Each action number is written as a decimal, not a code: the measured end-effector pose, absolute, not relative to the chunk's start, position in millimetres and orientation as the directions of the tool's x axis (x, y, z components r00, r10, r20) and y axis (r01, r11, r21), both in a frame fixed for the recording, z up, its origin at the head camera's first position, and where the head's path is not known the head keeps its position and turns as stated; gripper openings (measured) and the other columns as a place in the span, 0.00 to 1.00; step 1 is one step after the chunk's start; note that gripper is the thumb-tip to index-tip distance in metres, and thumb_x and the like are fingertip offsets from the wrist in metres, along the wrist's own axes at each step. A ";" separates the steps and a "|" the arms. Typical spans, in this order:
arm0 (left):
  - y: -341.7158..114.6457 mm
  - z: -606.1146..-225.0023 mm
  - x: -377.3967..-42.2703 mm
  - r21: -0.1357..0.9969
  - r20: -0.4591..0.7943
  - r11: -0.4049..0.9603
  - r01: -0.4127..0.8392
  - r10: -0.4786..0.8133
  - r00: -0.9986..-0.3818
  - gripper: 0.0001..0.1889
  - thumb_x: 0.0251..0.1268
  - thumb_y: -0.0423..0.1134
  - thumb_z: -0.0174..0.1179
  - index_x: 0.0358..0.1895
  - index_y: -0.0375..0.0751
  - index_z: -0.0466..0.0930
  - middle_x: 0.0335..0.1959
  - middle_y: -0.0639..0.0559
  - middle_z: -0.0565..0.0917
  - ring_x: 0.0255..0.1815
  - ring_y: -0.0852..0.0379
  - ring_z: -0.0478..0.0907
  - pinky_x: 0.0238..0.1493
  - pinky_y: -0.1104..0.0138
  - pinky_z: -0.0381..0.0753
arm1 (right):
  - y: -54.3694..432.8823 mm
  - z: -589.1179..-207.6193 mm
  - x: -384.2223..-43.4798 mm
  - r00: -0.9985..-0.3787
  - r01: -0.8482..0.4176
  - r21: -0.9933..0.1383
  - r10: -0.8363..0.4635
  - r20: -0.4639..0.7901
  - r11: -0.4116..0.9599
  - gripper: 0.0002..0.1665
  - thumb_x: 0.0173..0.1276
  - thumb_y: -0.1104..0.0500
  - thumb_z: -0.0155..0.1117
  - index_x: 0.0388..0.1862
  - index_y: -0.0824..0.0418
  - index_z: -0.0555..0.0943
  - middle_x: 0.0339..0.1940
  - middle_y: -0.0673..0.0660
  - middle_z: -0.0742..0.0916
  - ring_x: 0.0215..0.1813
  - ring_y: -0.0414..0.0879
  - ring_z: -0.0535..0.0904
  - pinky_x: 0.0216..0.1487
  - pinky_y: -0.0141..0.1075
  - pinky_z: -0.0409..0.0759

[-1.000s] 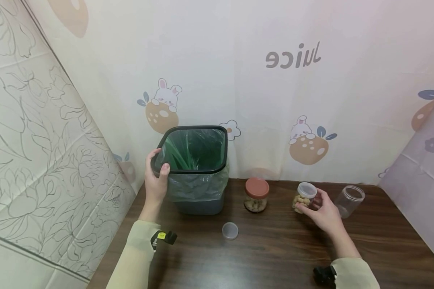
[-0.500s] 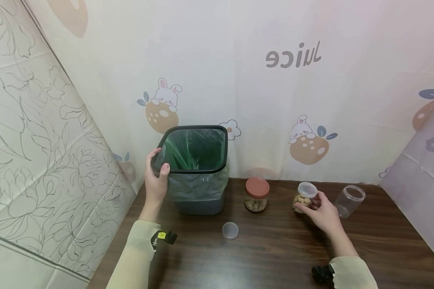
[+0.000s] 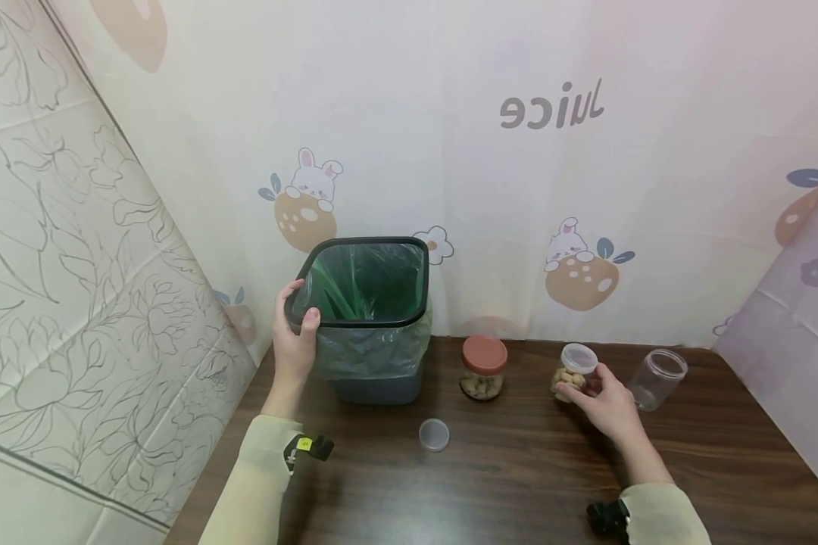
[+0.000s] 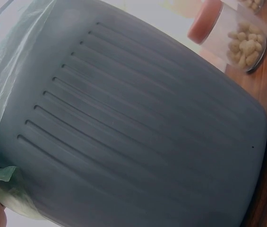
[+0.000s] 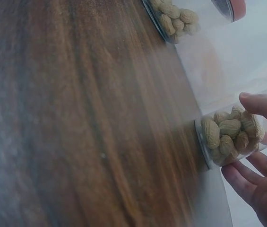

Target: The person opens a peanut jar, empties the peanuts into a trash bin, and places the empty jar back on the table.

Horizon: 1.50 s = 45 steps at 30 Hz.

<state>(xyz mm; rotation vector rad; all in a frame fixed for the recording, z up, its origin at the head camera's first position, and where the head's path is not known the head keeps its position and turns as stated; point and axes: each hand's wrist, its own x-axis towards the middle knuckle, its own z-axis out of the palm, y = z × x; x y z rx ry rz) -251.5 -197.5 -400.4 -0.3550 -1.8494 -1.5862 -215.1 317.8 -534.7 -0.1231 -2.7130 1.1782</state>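
Note:
My left hand (image 3: 295,344) grips the left rim of a grey trash can (image 3: 376,390) lined with a green plastic bag (image 3: 368,352). Only a fingertip of that hand shows in the left wrist view, beside the knotted bag edge. With thumb and fingers my right hand (image 3: 610,401) holds a small clear jar of peanuts (image 5: 230,132) with a translucent lid (image 3: 579,357). The jar stands upright, its base at the table. Between the can and this jar is another peanut jar (image 3: 482,384) with a red lid (image 3: 485,354).
An uncovered clear jar (image 3: 660,378) stands right of my right hand. A loose translucent lid (image 3: 434,435) lies on the brown wooden table (image 3: 504,484), in front of the can. A patterned curtain (image 3: 477,166) hangs close behind everything.
My right wrist and forearm have shifted slightly left. The peanut jar in that hand stays in place, and my left hand and the trash can have not moved.

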 end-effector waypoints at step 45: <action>-199.4 -394.0 -245.0 0.794 0.604 0.227 0.564 -0.179 -0.777 0.37 0.70 0.43 0.58 0.78 0.25 0.66 0.79 0.30 0.69 0.83 0.37 0.62 0.82 0.35 0.52 | 313.0 -467.8 -190.4 -0.929 -0.180 -0.602 0.067 0.364 0.778 0.42 0.65 0.48 0.86 0.68 0.69 0.78 0.57 0.74 0.87 0.55 0.71 0.87 0.51 0.57 0.88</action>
